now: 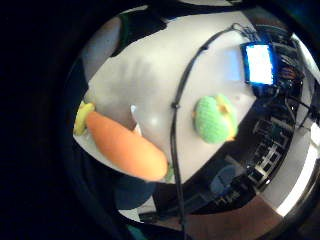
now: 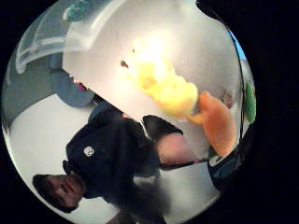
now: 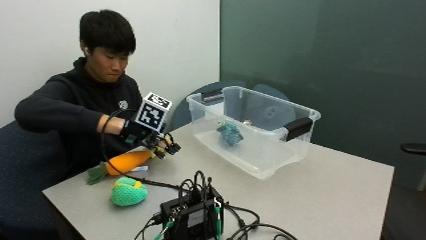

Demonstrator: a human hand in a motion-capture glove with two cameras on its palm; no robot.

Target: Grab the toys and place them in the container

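readable text: none | hoodie [image 3: 73, 107] chest: small white logo, illegible | other labels: none legible

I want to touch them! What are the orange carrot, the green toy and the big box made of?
The orange carrot looks like soft plush or knitted yarn, matte and fuzzy. The green toy seems crocheted yarn: its surface is bumpy with stitches. The big box looks like clear, shiny hard plastic, since you can see a teal toy through its wall.

Crocheted toys [image 3: 129, 193], clear plastic container [image 3: 266, 150]
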